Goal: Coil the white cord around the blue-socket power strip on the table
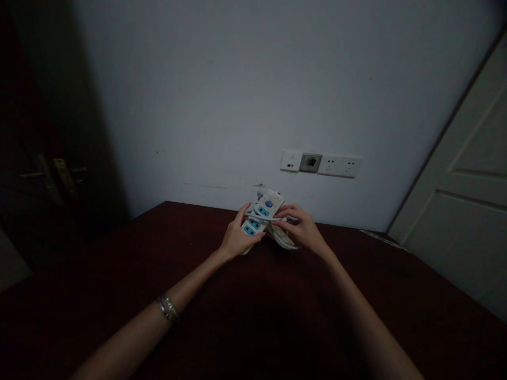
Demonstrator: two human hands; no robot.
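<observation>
A white power strip (262, 212) with blue sockets and a blue button is held up over the far part of a dark red table (119, 274). My left hand (236, 237) grips its lower left end, fingers wrapped round it. My right hand (303, 228) is closed on the strip's right side, where a white cord (269, 217) crosses it. A second pale strip or plug block (283, 238) shows under my right hand; I cannot tell what it is exactly. Bracelets sit on my left wrist (168, 307).
A grey-white wall stands right behind the table, with a row of wall sockets (320, 164) above my hands. A dark door with a handle (59, 177) is at the left, a white door (467, 211) at the right. The room is dim.
</observation>
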